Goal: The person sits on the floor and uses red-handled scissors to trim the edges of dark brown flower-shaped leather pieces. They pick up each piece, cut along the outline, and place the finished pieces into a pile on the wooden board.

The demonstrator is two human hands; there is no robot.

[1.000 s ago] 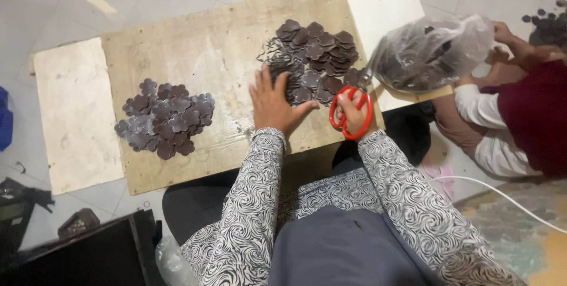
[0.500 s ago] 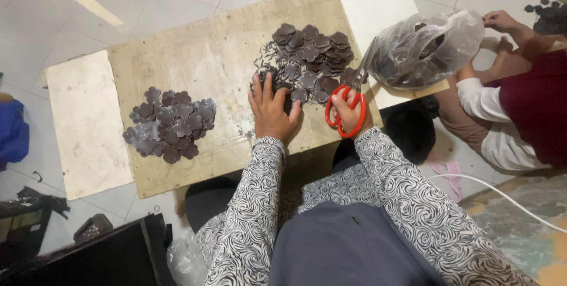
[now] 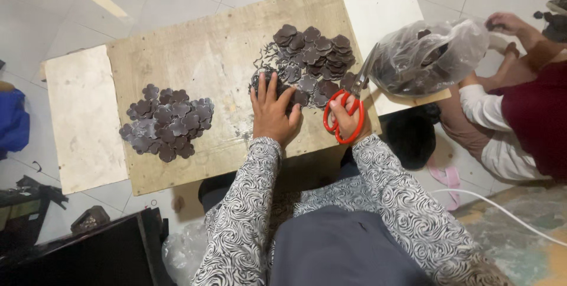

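My left hand [image 3: 273, 112] lies flat, fingers spread, on the near edge of a heap of dark brown flower-shaped pieces [image 3: 310, 55] on a plywood board [image 3: 218, 55]. Thin offcut strips lie around my fingertips. My right hand [image 3: 349, 119] holds red-handled scissors [image 3: 345, 109], blades pointing up toward the heap. A second pile of the same flower pieces [image 3: 167, 122] sits on the board's left part, apart from both hands.
A clear plastic bag [image 3: 426, 55] of dark pieces rests on a white panel [image 3: 378, 8] at the right, held by another person's hand [image 3: 507, 23]. Another white panel [image 3: 82, 120] adjoins the board's left. A white cable [image 3: 502, 212] and dark objects lie on the tiled floor.
My left hand has shifted a little over the heap's edge, fingers spread wider. The right hand keeps the scissors in about the same place. The view has drifted slightly.
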